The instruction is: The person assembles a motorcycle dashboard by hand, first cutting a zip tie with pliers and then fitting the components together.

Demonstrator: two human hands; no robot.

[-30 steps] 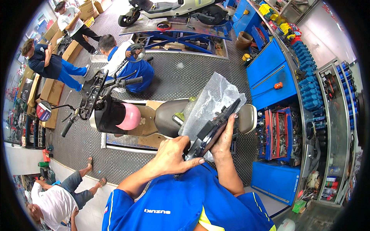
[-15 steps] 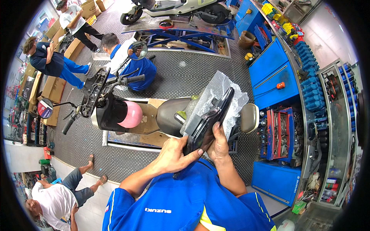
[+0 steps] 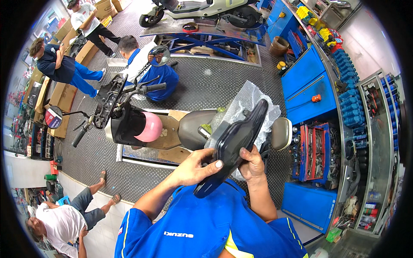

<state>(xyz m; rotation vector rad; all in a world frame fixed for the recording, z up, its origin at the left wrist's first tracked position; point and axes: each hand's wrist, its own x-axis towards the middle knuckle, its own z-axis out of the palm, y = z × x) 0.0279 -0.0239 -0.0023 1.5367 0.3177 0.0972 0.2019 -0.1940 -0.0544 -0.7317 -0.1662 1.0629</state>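
Observation:
A long, glossy black plastic scooter panel, tapered toward its ends, is held at a slant in front of my chest. Around its left edge my left hand is closed, thumb on the face. My right hand grips the opposite edge, with its thumb also on top. Clear bubble wrap lies beyond the panel, over the rear of a partly stripped scooter. The scooter's dark seat shows left of the wrap, and a beige pad is to its right. Fingers under the panel are hidden.
The scooter's handlebar and a pink rounded thing are at left. Blue cabinets and a red-and-blue tool rack line the right. A person crouches beyond the handlebar; another scooter stands on a lift.
The panel has been turned in my hands, so its smooth, broad face now shows instead of its edge and grey block. My left thumb now rests higher on it.

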